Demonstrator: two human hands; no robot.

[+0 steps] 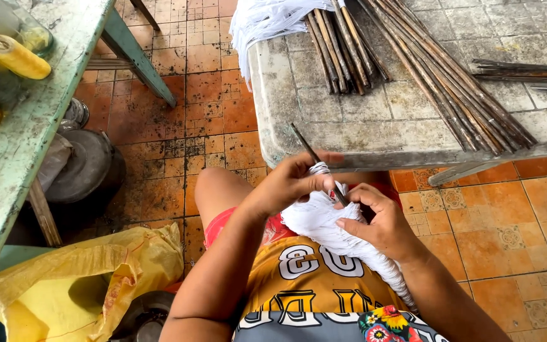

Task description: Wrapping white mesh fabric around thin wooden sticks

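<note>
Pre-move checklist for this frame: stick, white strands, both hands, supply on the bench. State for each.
1. Left hand grips the thin dark stick near its middle: ok.
2. Right hand pinches the stick's lower end against the white strands: ok.
3. Strands wrapped around the stick under the left fingers: ok, a white winding shows there.
4. Winding tight or knotted: cannot tell, fingers cover it.
5. Loose tail of the strands runs down past the right wrist, free of the stick: ok.
6. Spare sticks and more white strands lie on the stone bench ahead: ok.
</note>
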